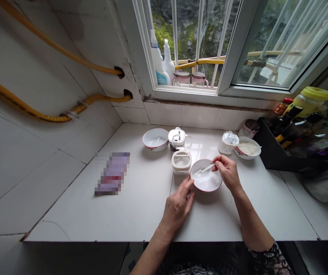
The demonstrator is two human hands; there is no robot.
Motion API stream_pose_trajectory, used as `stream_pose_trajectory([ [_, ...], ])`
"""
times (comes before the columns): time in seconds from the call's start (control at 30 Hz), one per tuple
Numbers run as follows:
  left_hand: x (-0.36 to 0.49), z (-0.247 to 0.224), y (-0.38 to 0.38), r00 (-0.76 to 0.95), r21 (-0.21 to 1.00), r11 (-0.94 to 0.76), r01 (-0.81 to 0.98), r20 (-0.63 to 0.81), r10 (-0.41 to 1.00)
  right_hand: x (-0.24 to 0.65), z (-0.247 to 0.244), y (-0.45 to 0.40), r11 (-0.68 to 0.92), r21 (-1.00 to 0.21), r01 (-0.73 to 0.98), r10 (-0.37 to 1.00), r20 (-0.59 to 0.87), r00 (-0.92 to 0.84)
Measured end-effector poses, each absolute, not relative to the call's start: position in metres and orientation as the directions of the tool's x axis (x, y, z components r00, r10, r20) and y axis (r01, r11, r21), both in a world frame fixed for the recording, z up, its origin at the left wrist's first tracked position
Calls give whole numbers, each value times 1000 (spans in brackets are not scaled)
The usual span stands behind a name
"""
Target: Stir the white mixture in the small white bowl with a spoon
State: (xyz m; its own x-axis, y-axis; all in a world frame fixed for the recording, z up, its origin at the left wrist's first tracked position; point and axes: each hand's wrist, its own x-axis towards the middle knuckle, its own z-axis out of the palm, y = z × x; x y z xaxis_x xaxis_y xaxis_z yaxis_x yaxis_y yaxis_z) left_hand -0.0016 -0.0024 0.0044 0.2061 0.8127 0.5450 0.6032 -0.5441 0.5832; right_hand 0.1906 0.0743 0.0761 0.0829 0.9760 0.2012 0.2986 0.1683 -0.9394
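A white bowl with a pink rim (208, 184) stands on the counter and holds white grains. My right hand (225, 170) pinches the handle of a small white spoon (205, 169), whose scoop end rests at the grains. At the bowl's left rim, my left hand (179, 202) steadies the bowl with its fingers and thumb. Just behind it is a clear square jar (181, 162) with its lid raised and pale contents inside. A second jar (176, 136) with dark contents sits further back, beside a white bowl (155, 139) with a spoon in it.
A lidded jar (228, 143) and a bowl of white powder (247, 148) with a spoon stand at the right. Beyond them is a black box (278, 154) of bottles. A blurred purple packet (114, 173) lies at the left. The tiled wall and window bound the counter's back.
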Motion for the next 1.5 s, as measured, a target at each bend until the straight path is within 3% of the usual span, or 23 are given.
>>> stream_pose_trajectory([
  [0.33,-1,4,-2,214,573,-555,604,554,805,192,70,85,110,-987,121,977,130,170],
  [0.5,-1,3,-2,213,559,-553,618,557,802,171,79,82,292,-932,213,921,335,200],
  [0.57,-2,3,-2,216,552,-556,622,561,799,160,82,77,420,-823,383,849,505,153],
  [0.63,-2,1,-2,224,543,-560,625,563,796,151,82,73,549,-618,563,751,660,-8],
  [0.73,-2,0,-1,227,531,-565,632,570,790,145,81,68,666,-336,666,638,719,-275],
  [0.8,-2,1,-2,225,530,-567,631,575,787,147,80,67,680,-287,675,610,731,-304],
  [1.0,-1,3,-3,221,543,-559,627,564,796,172,80,69,579,-459,674,648,760,-39],
  [1.33,-3,2,-2,224,560,-549,620,544,808,182,62,74,499,-487,717,795,587,-155],
  [1.5,-2,2,-2,221,566,-551,614,546,808,181,66,73,439,-613,657,851,518,-84],
])
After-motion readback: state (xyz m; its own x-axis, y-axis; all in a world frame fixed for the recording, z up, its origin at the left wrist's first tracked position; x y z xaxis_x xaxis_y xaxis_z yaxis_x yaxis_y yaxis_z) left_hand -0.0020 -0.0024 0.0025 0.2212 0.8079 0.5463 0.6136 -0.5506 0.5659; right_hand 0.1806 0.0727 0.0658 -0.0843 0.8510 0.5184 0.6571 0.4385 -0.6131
